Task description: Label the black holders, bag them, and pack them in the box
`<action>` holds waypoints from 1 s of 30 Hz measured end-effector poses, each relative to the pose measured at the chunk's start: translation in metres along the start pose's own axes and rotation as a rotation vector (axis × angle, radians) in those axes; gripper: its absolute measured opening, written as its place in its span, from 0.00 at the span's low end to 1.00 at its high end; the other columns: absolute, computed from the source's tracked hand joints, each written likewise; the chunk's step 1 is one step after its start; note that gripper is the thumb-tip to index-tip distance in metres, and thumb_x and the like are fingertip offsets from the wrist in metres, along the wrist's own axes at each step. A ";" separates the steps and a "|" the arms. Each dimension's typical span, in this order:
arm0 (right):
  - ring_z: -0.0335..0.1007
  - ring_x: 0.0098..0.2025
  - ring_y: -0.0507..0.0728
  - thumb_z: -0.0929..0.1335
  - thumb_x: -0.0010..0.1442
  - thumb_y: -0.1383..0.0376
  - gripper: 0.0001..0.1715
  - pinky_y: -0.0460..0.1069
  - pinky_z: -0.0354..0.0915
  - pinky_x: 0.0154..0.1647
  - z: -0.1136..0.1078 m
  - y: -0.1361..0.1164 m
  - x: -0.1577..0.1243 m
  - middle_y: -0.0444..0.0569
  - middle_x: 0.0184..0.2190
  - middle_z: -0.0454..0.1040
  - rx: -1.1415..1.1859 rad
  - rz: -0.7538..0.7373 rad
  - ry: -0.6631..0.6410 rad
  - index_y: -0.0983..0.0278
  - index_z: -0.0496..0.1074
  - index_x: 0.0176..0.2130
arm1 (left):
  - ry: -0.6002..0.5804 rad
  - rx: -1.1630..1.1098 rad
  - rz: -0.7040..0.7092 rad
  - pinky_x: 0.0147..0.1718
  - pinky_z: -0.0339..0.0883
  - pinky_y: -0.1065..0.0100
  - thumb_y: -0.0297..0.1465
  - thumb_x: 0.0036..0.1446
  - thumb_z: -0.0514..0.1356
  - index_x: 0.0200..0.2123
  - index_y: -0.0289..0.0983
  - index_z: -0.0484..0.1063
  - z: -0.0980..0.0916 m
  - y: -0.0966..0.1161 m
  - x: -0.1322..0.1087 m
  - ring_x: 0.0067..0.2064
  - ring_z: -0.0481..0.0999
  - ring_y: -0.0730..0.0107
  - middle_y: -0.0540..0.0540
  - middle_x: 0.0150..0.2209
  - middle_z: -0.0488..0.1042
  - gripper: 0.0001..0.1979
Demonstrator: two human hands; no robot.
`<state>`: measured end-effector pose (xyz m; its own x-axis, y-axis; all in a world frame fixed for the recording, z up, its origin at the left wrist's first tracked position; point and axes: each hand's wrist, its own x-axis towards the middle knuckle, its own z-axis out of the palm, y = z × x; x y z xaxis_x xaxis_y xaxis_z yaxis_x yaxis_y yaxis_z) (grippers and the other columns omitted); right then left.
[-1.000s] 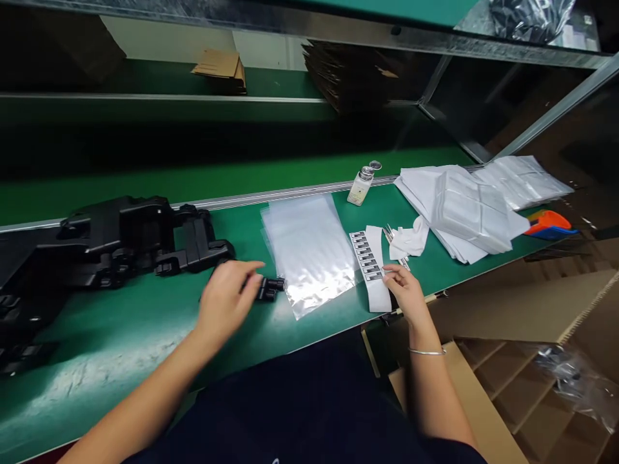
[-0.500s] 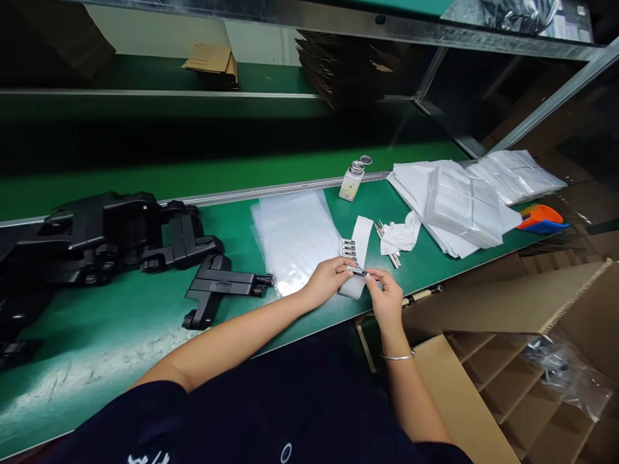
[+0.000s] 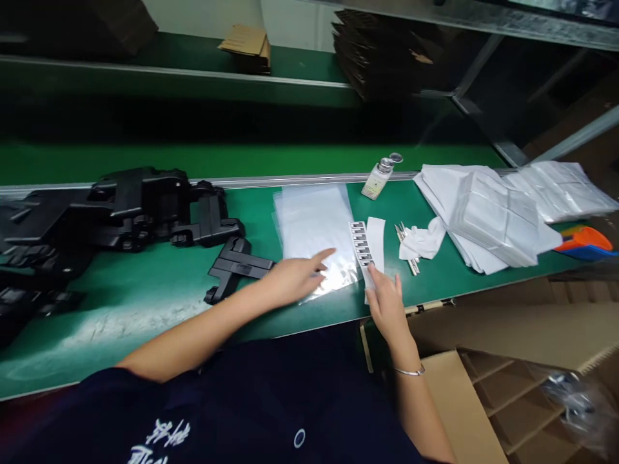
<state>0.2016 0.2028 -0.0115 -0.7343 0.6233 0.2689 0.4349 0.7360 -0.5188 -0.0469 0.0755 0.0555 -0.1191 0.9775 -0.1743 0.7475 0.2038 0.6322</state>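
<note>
My left hand [image 3: 294, 278] lies flat with its fingers stretched out on a stack of clear plastic bags [image 3: 314, 225], index finger pointing toward a white label strip [image 3: 371, 243] printed with small dark labels. My right hand [image 3: 385, 299] rests on the near end of that strip, fingers apart, at the table's front edge. A black plastic part [image 3: 236, 265] lies just left of my left hand, not touched. I cannot tell whether a label sticks to either hand.
A pile of black plastic parts [image 3: 120, 209] fills the left of the green table [image 3: 145, 303]. A small bottle [image 3: 380, 177], tweezers [image 3: 410, 261], a white cloth [image 3: 424, 241], stacked white bags [image 3: 488, 216] and an orange-blue tool [image 3: 585, 241] lie right. A divided cardboard box [image 3: 503, 399] stands below.
My left hand left the black part, met my right hand at the label strip, then moved back onto the clear bags. The strip lies flat again under my right hand.
</note>
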 end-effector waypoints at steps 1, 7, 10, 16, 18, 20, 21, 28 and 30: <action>0.67 0.58 0.64 0.57 0.69 0.60 0.28 0.72 0.48 0.65 0.006 0.005 0.001 0.57 0.57 0.71 -0.017 0.008 -0.069 0.59 0.56 0.66 | 0.073 0.082 -0.031 0.50 0.70 0.55 0.35 0.64 0.49 0.65 0.40 0.60 -0.017 -0.021 -0.013 0.51 0.77 0.54 0.42 0.52 0.77 0.26; 0.64 0.61 0.67 0.63 0.65 0.58 0.22 0.70 0.55 0.61 0.019 -0.007 0.029 0.62 0.57 0.71 0.133 0.087 0.207 0.64 0.67 0.55 | 0.318 0.067 -0.063 0.64 0.56 0.48 0.32 0.65 0.45 0.52 0.36 0.73 -0.033 -0.125 -0.081 0.67 0.59 0.55 0.41 0.56 0.74 0.21; 0.60 0.64 0.65 0.66 0.62 0.57 0.10 0.67 0.54 0.64 0.028 -0.056 0.052 0.57 0.56 0.72 0.431 0.103 0.175 0.61 0.72 0.38 | 0.497 -0.061 -0.132 0.64 0.55 0.47 0.30 0.65 0.44 0.55 0.37 0.70 0.001 -0.119 -0.092 0.68 0.56 0.57 0.41 0.60 0.69 0.21; 0.59 0.63 0.64 0.68 0.58 0.58 0.12 0.65 0.50 0.65 0.085 -0.140 0.083 0.52 0.51 0.75 0.648 0.107 -0.216 0.60 0.70 0.26 | 0.588 -0.099 -0.178 0.65 0.49 0.42 0.28 0.65 0.48 0.60 0.36 0.62 0.033 -0.086 -0.090 0.71 0.45 0.52 0.38 0.69 0.52 0.21; 0.61 0.61 0.65 0.68 0.57 0.59 0.12 0.66 0.49 0.65 0.097 -0.148 0.090 0.52 0.48 0.75 0.592 0.074 -0.218 0.60 0.69 0.24 | 0.603 -0.117 -0.174 0.66 0.48 0.41 0.28 0.65 0.47 0.59 0.35 0.62 0.035 -0.088 -0.089 0.72 0.43 0.52 0.37 0.69 0.52 0.20; 0.63 0.58 0.64 0.67 0.57 0.59 0.12 0.67 0.48 0.64 0.101 -0.149 0.096 0.52 0.46 0.75 0.528 0.038 -0.219 0.60 0.69 0.24 | 0.615 -0.148 -0.142 0.66 0.49 0.42 0.27 0.66 0.46 0.58 0.35 0.63 0.035 -0.093 -0.088 0.72 0.44 0.53 0.37 0.67 0.56 0.19; 0.64 0.57 0.64 0.67 0.57 0.59 0.12 0.66 0.49 0.63 0.101 -0.150 0.098 0.52 0.46 0.75 0.502 0.022 -0.225 0.60 0.69 0.24 | 0.622 -0.163 -0.123 0.66 0.49 0.43 0.27 0.66 0.46 0.57 0.35 0.64 0.035 -0.095 -0.088 0.71 0.44 0.53 0.37 0.66 0.58 0.19; 0.66 0.52 0.63 0.67 0.55 0.60 0.13 0.61 0.58 0.56 0.103 -0.148 0.106 0.53 0.45 0.74 0.521 0.084 -0.334 0.61 0.69 0.22 | 0.638 -0.221 -0.110 0.66 0.50 0.44 0.24 0.64 0.46 0.55 0.34 0.64 0.033 -0.093 -0.085 0.71 0.46 0.53 0.37 0.65 0.61 0.18; 0.66 0.52 0.63 0.68 0.55 0.60 0.12 0.61 0.58 0.56 0.104 -0.148 0.106 0.53 0.45 0.74 0.521 0.085 -0.332 0.61 0.69 0.22 | 0.636 -0.221 -0.109 0.66 0.50 0.44 0.23 0.63 0.46 0.55 0.34 0.64 0.031 -0.092 -0.085 0.71 0.47 0.53 0.38 0.64 0.61 0.19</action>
<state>0.0056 0.1322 0.0093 -0.8676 0.4970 -0.0144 0.2494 0.4099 -0.8774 -0.0847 -0.0282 -0.0114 -0.5976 0.7792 0.1888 0.5663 0.2435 0.7874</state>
